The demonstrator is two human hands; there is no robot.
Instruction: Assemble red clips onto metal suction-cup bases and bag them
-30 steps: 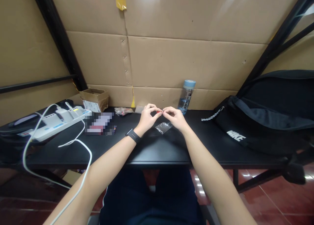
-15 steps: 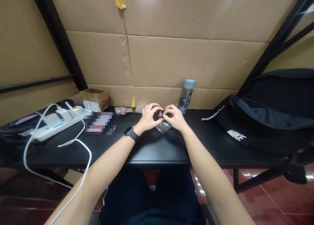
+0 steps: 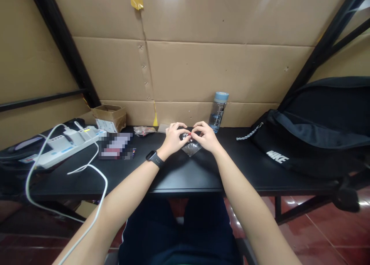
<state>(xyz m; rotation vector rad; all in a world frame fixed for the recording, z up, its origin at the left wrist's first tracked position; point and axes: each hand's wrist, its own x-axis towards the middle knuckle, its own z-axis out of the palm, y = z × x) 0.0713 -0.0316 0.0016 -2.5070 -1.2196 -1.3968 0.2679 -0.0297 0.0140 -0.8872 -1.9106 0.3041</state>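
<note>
Over the black desk, my left hand [image 3: 174,138] and my right hand [image 3: 206,136] meet with thumbs and fingers curled inward. Between the fingertips is a small red and silvery piece [image 3: 186,135], too small to identify; both hands pinch at it. Just below the fingers lies a clear plastic bag [image 3: 190,148] on the desk top. A dark smartwatch [image 3: 154,157] is strapped round my left wrist.
Behind my right hand stands a water bottle [image 3: 219,113] with a blue lid. A black backpack [image 3: 312,141] fills the right side. On the left are a power strip [image 3: 69,146], a white cable [image 3: 98,171], a small cardboard box [image 3: 111,116] and a plastic packet [image 3: 143,131].
The piece between my fingers has turned and shows more of its silvery side. My hands stay nearly in place, and the whole view has shifted slightly.
</note>
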